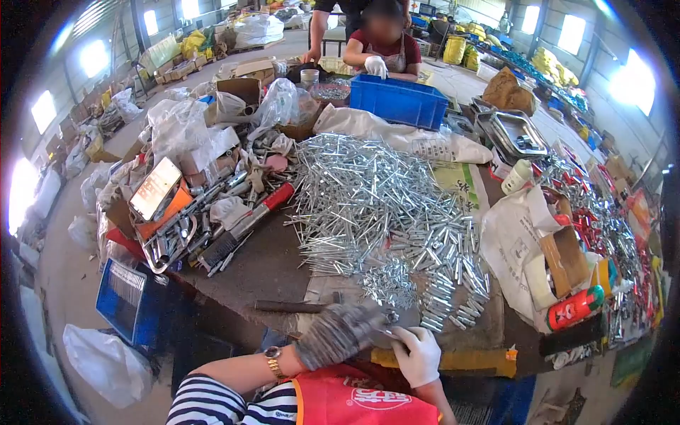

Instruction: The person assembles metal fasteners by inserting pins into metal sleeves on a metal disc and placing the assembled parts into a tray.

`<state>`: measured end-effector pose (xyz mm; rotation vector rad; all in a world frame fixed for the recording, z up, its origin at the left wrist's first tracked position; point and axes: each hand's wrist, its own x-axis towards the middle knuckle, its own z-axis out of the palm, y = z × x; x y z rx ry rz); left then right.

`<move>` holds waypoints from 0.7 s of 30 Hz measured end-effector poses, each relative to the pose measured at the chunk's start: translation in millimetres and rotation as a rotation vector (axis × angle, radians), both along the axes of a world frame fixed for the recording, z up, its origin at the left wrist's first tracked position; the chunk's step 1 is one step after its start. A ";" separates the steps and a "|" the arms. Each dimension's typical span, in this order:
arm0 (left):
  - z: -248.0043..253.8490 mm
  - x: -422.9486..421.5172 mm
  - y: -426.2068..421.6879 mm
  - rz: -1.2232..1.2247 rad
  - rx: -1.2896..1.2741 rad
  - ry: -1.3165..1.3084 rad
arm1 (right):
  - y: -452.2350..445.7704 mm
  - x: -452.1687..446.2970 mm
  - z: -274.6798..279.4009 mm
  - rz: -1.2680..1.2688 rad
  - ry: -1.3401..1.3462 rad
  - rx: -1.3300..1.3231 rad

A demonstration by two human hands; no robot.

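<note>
My left hand, in a grey knitted glove, is smeared by motion at the table's near edge, so its fingers cannot be read. Close beside it, my right hand in a white glove is closed, thumb and fingers pinched together on a small, thin, shiny piece too small to name. Just beyond the hands lie a pile of small metal pieces and a group of short metal sleeves. A large heap of long metal rods spreads behind them. A dark-handled hammer-like tool rests by my left hand.
Cluttered tools and plastic bags cover the left side. A red spray can and white sack are at right. Across the table, a person in a white glove sits behind a blue crate; another person stands alongside.
</note>
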<state>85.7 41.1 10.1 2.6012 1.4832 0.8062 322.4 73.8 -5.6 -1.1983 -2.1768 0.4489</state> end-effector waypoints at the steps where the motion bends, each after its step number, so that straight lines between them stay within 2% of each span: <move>1: 1.3 -8.9 -4.4 -0.007 -0.002 -0.001 | -0.2 0.0 3.4 0.042 -0.049 0.031; 3: 31.4 -26.1 -10.4 0.231 -0.086 0.029 | 0.4 0.2 6.1 0.082 -0.097 0.061; 6: 8.1 -56.4 -24.4 0.361 -0.083 0.076 | 1.3 -1.2 6.2 0.099 -0.099 0.071; 13: -14.0 -73.8 -24.4 0.379 -0.083 -0.021 | 3.1 -5.3 1.3 0.071 -0.027 0.076; 15: -9.2 -66.3 -20.8 0.459 -0.096 -0.016 | 3.5 -4.7 1.4 0.070 -0.008 0.080; 17: 1.8 -60.4 -19.5 0.405 -0.198 -0.046 | 4.2 -3.5 0.4 0.065 -0.022 0.066; 19: 7.0 -53.6 -20.5 0.398 -0.222 -0.278 | 5.3 -2.3 -1.9 0.069 0.000 0.059; 21: 23.1 -39.3 -20.1 0.316 -0.244 -0.216 | 5.4 -1.8 -2.6 0.055 0.013 0.026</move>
